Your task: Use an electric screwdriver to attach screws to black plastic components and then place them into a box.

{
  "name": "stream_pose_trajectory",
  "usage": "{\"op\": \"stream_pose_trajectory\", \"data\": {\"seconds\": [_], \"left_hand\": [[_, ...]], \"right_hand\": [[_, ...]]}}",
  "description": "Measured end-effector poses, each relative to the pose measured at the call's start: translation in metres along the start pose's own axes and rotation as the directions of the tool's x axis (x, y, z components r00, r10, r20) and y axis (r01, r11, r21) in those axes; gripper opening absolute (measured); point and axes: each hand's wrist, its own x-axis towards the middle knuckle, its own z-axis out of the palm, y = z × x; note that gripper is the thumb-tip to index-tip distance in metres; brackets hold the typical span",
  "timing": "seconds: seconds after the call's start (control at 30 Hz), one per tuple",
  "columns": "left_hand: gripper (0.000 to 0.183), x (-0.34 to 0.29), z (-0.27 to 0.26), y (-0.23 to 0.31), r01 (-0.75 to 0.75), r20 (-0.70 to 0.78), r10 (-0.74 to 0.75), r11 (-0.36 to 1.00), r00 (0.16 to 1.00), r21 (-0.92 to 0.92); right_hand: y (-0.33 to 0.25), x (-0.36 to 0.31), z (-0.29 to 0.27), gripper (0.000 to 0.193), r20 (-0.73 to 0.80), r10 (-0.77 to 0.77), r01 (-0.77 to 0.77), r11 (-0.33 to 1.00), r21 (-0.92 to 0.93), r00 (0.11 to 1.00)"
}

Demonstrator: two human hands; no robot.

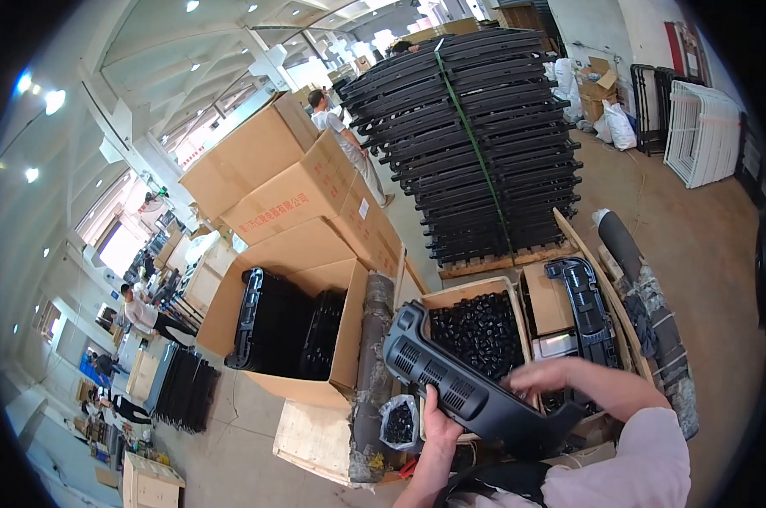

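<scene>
A long black plastic cover (459,385) with several groups of vent slots lies tilted in front of me. My left hand (440,423) grips its lower edge, thumb on the slotted face. At the cover's far edge is my right hand (540,378), fingers bent together; their tips are partly hidden, and what they hold cannot be made out. Just beyond stands an open bin (523,315) full of small black plastic parts (476,332). Beside my left hand is a clear plastic bag (399,422) with more small black pieces.
Left stands an open carton (342,360) with black plastic covers (252,317), below stacked cartons (269,190). Another black cover (588,309) lies at right, near a wrapped roll (666,339). A tall strapped stack of black frames (476,144) rises ahead. A person (345,140) is beyond the cartons.
</scene>
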Motion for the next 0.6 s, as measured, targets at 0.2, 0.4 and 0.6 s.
{"op": "stream_pose_trajectory", "data": {"seconds": [0.2, 0.4, 0.6], "left_hand": [[0.058, 0.004, -0.021, -0.011, -0.083, -0.183, 0.067, 0.993, 0.981, -0.083], [0.069, 0.006, -0.007, -0.028, -0.006, -0.116, -0.004, 0.996, 0.993, -0.086], [0.07, 0.011, -0.017, -0.036, 0.004, -0.134, -0.024, 0.989, 0.991, -0.15]], "right_hand": [[-0.097, -0.046, 0.016, 0.094, -0.261, -0.522, 0.091, 0.555, -0.827, 0.812], [-0.051, 0.03, 0.089, 0.118, -0.203, -0.42, -0.126, 0.203, -0.971, 0.885], [-0.048, 0.056, 0.091, 0.116, -0.277, -0.28, -0.195, 0.288, -0.938, 0.919]]}}
